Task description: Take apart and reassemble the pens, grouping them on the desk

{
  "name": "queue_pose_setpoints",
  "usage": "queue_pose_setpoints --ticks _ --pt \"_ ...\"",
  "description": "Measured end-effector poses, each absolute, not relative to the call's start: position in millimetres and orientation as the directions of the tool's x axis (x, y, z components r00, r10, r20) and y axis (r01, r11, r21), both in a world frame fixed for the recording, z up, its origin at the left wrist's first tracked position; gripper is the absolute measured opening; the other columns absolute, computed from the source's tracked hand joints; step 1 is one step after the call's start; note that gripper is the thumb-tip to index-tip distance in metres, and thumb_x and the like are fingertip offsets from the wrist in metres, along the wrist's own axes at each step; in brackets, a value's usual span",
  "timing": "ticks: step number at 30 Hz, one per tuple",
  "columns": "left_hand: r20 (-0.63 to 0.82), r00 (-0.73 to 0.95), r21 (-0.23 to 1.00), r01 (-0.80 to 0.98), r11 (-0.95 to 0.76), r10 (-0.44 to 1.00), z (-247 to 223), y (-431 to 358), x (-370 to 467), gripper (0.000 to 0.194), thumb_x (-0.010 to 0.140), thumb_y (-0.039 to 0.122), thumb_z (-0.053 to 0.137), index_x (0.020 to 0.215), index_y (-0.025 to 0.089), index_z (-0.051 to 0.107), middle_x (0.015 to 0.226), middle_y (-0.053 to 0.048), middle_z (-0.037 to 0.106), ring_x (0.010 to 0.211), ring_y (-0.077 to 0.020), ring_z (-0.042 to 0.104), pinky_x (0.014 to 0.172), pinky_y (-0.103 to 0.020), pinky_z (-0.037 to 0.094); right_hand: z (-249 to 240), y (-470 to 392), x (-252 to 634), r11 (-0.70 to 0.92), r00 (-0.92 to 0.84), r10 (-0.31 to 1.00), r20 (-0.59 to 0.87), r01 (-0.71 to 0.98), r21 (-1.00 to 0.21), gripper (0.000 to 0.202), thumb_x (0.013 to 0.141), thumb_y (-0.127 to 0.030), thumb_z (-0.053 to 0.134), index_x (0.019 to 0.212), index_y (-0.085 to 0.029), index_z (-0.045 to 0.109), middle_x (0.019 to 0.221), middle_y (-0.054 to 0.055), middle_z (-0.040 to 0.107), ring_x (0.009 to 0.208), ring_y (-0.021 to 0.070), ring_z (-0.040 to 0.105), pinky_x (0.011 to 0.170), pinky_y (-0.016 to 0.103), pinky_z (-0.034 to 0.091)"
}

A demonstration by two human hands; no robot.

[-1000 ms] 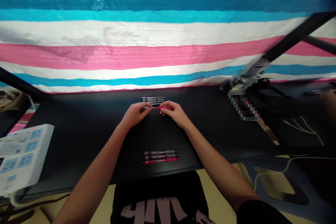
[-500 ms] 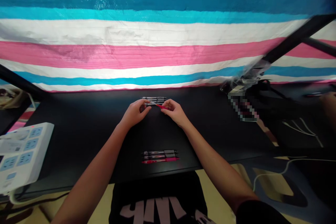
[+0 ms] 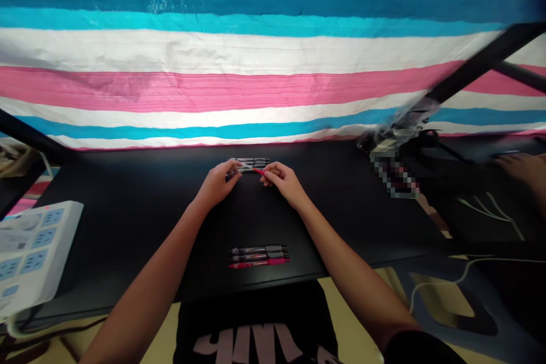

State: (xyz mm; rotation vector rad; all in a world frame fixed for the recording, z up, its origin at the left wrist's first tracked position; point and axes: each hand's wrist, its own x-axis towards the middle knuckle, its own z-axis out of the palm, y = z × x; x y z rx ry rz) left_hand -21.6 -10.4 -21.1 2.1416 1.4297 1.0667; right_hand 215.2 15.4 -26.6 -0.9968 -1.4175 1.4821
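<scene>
Above the far part of the black table, my left hand (image 3: 220, 184) pinches the whitish end of a thin stick that looks like a pen refill (image 3: 246, 166). My right hand (image 3: 282, 181) has its fingers closed on a red pen piece (image 3: 259, 171), which meets the stick's orange-red end; whether they are joined I cannot tell. Just behind the fingers lies a row of several grey and clear pens (image 3: 251, 160), partly covered by my hands. Nearer my body, two black-and-grey pens (image 3: 259, 250) lie side by side with a red pen (image 3: 260, 263).
On the black table (image 3: 140, 205) a white power strip (image 3: 55, 256) stands at the left edge. A plastic-wrapped item (image 3: 396, 133) sits at the back right by a black frame bar (image 3: 473, 62). Another person's hand (image 3: 522, 170) is at the far right. A striped sheet (image 3: 256, 91) hangs behind.
Both hands stay nearly in place, with the red piece and whitish stick still between them. At the far right, the other person's hand reaches further into view.
</scene>
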Motion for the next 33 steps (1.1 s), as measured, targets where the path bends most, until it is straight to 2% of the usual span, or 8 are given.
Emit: queue_pose_setpoints --ticks 4,7,13,21,28,33 --pt "0.394 0.198 0.654 0.626 -0.425 0.898 -19.4 -10.2 -21.0 0.016 0.095 0.029 0.062 0.105 0.02 0.07 0.098 -0.006 0.075 0.088 -0.0198 0.07 0.081 -0.031 0.055 -25.3 16.7 217.9 -0.016 -0.304 0.953 -0.006 -0.03 -0.999 0.037 0.086 -0.057 0.071 0.084 -0.021 0.064 0.071 0.002 0.07 0.064 0.0158 0.061 0.062 0.03 0.047" --pt "0.399 0.2 0.642 0.636 -0.428 0.895 -16.8 -11.1 -20.6 0.02 0.097 0.031 0.06 0.108 0.02 0.072 0.096 -0.007 0.075 0.086 -0.0202 0.07 0.082 -0.031 0.055 -24.9 16.9 218.7 0.001 -0.285 0.958 0.003 -0.006 -1.0 0.038 0.088 -0.057 0.068 0.079 -0.02 0.065 0.068 0.002 0.067 0.062 0.0154 0.058 0.064 0.031 0.048" --pt "0.396 0.197 0.635 0.647 -0.423 0.897 -17.3 -11.7 -22.1 0.024 0.099 0.031 0.059 0.112 0.019 0.074 0.097 -0.007 0.077 0.086 -0.0202 0.071 0.083 -0.031 0.056 -26.7 17.2 216.9 0.009 -0.26 0.966 0.002 0.025 -1.0 0.035 0.082 -0.054 0.073 0.087 -0.021 0.066 0.07 0.001 0.068 0.065 0.0159 0.059 0.063 0.03 0.046" --pt "0.406 0.226 0.612 0.652 -0.447 0.886 -17.6 -12.1 -21.9 0.026 0.102 0.032 0.057 0.118 0.019 0.073 0.103 -0.008 0.076 0.088 -0.0197 0.071 0.086 -0.031 0.055 -27.9 16.7 219.0 0.05 -0.259 0.965 0.034 0.058 -0.997 0.029 0.083 -0.048 0.074 0.09 -0.02 0.067 0.074 0.002 0.068 0.066 0.0159 0.058 0.064 0.031 0.047" --pt "0.351 0.296 0.6 0.657 -0.456 0.888 -17.5 -13.5 -21.1 0.023 0.101 0.032 0.06 0.114 0.021 0.075 0.109 -0.008 0.077 0.095 -0.0221 0.072 0.091 -0.034 0.055 -27.2 15.1 219.1 0.109 -0.199 0.975 0.097 0.05 -0.993 0.033 0.075 -0.044 0.084 0.093 -0.022 0.07 0.087 0.003 0.073 0.075 0.0185 0.064 0.074 0.034 0.052" --pt "0.337 0.322 0.61 0.642 -0.466 0.885 -17.7 -15.2 -17.6 0.023 0.101 0.031 0.06 0.113 0.022 0.076 0.104 -0.007 0.077 0.092 -0.0207 0.071 0.089 -0.033 0.055 -27.7 12.5 214.6 0.069 -0.278 0.958 0.074 -0.028 -0.997 0.032 0.075 -0.042 0.085 0.092 -0.02 0.07 0.093 0.006 0.076 0.087 0.0217 0.071 0.085 0.037 0.055"
